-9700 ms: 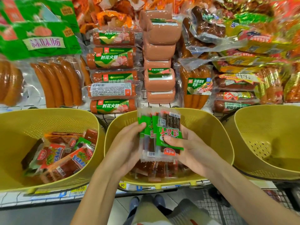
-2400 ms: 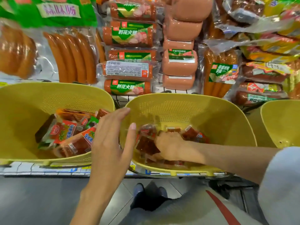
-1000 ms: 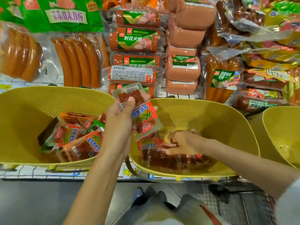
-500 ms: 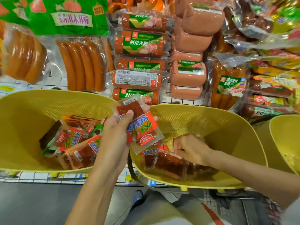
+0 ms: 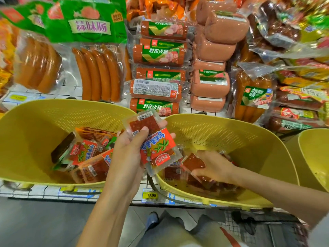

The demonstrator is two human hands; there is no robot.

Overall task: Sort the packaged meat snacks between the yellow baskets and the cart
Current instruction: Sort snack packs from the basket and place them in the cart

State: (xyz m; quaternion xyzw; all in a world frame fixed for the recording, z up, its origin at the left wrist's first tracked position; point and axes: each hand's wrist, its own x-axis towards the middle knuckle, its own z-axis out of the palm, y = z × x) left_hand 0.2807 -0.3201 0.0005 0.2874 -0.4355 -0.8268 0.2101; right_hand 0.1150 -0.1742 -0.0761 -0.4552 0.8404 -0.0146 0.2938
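Note:
My left hand (image 5: 127, 155) is raised between two yellow baskets, shut on a small stack of red meat snack packets (image 5: 155, 145), label side and barcode side showing. My right hand (image 5: 213, 166) is down inside the middle yellow basket (image 5: 249, 139), its fingers closed on a clear packet of dark red meat (image 5: 193, 164). More such packets lie under it on the basket floor. The left yellow basket (image 5: 35, 131) holds several red and green snack packets (image 5: 85, 157). A third yellow basket (image 5: 315, 157) stands at the right edge.
Behind the baskets the shelf is packed with sausage packs (image 5: 96, 72), ham rolls (image 5: 158, 54) and pink loaves (image 5: 211, 82). A price tag (image 5: 150, 195) marks the shelf's front edge. Wire mesh of the cart (image 5: 267, 227) shows at bottom right, beside my legs.
My left hand has kept its packets raised, almost still. My right hand has shifted among the packets in the middle basket and now lifts one clear packet slightly.

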